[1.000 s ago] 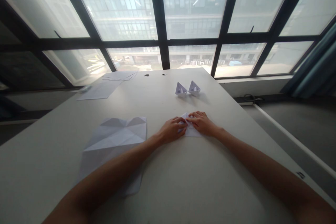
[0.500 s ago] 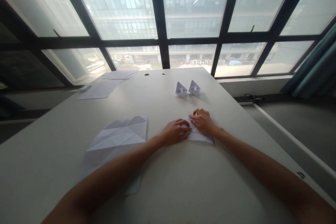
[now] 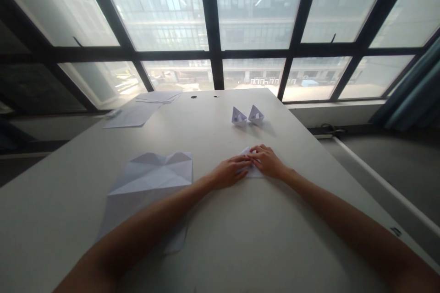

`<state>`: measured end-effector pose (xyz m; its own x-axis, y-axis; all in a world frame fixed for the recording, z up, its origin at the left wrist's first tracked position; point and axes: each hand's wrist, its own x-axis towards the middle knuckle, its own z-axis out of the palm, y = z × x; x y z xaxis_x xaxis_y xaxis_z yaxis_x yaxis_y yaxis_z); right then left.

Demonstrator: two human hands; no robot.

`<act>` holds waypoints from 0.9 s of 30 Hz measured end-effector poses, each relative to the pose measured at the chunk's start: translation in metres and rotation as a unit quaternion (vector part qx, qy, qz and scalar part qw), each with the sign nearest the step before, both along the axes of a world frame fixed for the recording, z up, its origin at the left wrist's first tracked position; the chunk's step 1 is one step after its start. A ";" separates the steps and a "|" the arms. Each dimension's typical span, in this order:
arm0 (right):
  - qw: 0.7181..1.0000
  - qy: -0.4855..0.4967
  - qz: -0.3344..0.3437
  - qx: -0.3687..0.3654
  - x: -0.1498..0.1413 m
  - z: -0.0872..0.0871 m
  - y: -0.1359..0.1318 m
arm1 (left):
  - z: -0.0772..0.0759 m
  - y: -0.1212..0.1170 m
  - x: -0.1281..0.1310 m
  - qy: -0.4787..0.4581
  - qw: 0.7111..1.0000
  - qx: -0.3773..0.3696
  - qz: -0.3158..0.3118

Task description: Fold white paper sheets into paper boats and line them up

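The small folded sheet (image 3: 255, 173) is the reference item; it lies on the desk (image 3: 237, 229), partly covered by both hands. The left hand (image 3: 228, 173) rests on its left part, fingers together over the paper. The right hand (image 3: 270, 163) bears on its upper right part with bent fingers, their tips meeting the left fingers. Whether either hand pinches a layer or only presses cannot be told; the tips and the paper overlap.

Two folded paper shapes (image 3: 239, 117) (image 3: 256, 116), each with an upright point, stand beyond the folded sheet. A larger creased sheet (image 3: 151, 181) lies to its left, partly beneath the left forearm (image 3: 147, 219). Flat sheets (image 3: 130, 118) lie beyond and to the far left of the folded sheet.

Caution: uneven pressure may turn the folded sheet on the smooth surface and set a crease off line. Releasing one side early may let the layers spring open. Pulling against a pressed corner may tear the thin paper. Sweeping the left forearm may drag or crumple the larger creased sheet.
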<state>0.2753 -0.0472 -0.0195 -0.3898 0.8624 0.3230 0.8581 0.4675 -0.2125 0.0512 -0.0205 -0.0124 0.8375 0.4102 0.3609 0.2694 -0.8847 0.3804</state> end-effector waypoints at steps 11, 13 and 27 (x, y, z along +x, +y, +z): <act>1.000 0.002 -0.002 0.006 0.002 -0.003 0.001 | -0.013 0.021 -0.005 -0.051 0.990 -0.033 0.129; 1.000 0.009 -0.006 0.006 0.002 -0.004 0.001 | -0.013 0.021 -0.005 -0.034 0.992 -0.024 0.119; 0.999 0.043 -0.013 0.024 0.000 -0.005 0.002 | -0.012 0.018 -0.003 -0.025 0.998 0.008 0.058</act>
<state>0.2756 -0.0452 -0.0242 -0.3357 0.8550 0.3953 0.8496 0.4560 -0.2649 0.0484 -0.0022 -0.0246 0.7652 0.4968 0.4095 0.3510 -0.8551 0.3815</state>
